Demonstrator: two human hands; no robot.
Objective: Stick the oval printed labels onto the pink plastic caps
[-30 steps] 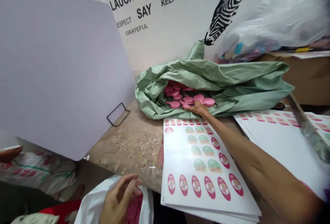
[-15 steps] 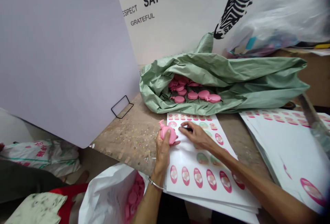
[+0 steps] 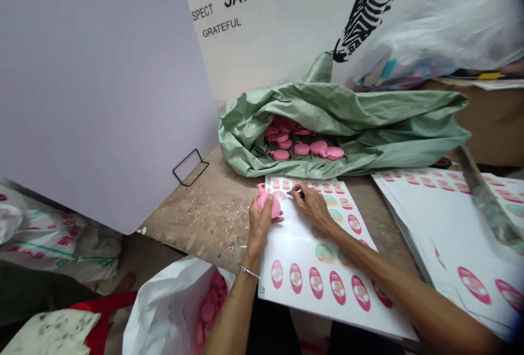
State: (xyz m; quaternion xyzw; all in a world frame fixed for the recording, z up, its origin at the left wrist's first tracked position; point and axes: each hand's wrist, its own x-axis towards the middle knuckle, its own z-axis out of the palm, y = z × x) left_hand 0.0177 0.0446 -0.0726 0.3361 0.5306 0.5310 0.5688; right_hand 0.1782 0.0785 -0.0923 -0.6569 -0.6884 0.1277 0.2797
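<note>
Apparently the step in hand is fine work at the far left part of the sticker sheet [image 3: 290, 240], with one pink case [image 3: 268, 206] held beside it. The left hand [image 3: 257, 227] has that case pinched, thumb across its flat face and fingers curled beneath, just over the sheet's far left edge; whether it touches the paper I cannot tell. The right hand [image 3: 314, 208] has its fingers closed on a slim dark tool [image 3: 301, 193], its tip pointing left, close to a round sticker [image 3: 279, 195]. Whether the tip meets the paper is too small to tell. As I judge it, the next move calls for a light, exact touch of the tip at a sticker's edge, with the case kept steady and its face clear.

Both forearms come in from the near side, the left one rising steeply and wearing a bracelet [image 3: 248, 271], the right one slanting in low across the sheet from the near right, wrist bent so the fingers point left.

More pink cases [image 3: 302, 149] lie in the open green bag [image 3: 409, 120] at the far side of the tabletop [image 3: 196, 218]. Below the near left edge, a white bag [image 3: 159, 306] holds pink pieces [image 3: 209, 311].
</note>
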